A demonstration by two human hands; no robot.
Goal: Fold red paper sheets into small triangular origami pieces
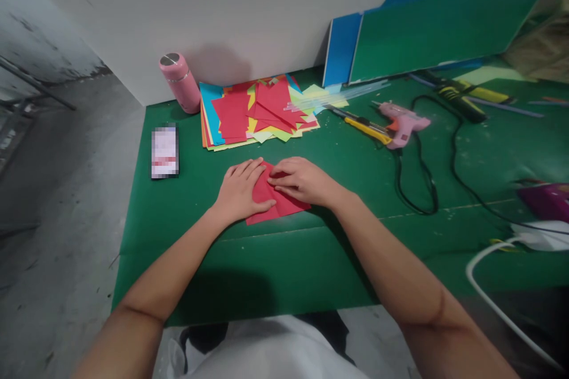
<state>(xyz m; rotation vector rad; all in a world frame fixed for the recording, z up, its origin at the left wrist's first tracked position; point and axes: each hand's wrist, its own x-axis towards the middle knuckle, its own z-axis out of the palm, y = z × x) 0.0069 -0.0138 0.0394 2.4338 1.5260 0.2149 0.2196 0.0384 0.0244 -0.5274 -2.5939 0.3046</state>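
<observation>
Okay, red paper first: on the green tabletop, between the hands and partly under them, with what looks like a crease near the left thumb. Left hand laid out flat, fingers loosely spread, resting over the paper's left side, no grip. Right hand half curled, fingertips on the upper right part; can't tell whether they pinch an edge or just press.

Handling, my guess: very light, thin, bends easily, takes a crease for good, tears if pulled hard, may skid on the smooth top. Best hold: flat palm on one side, light fingertip pinch on a free edge or corner.

Just beyond the hands: stack of coloured paper, red pieces on top. Left of the left hand, phone; farther up, pink bottle. Beyond the right hand, clear sticks, yellow cutter, pink glue gun. Well off to its right, white power strip.
</observation>
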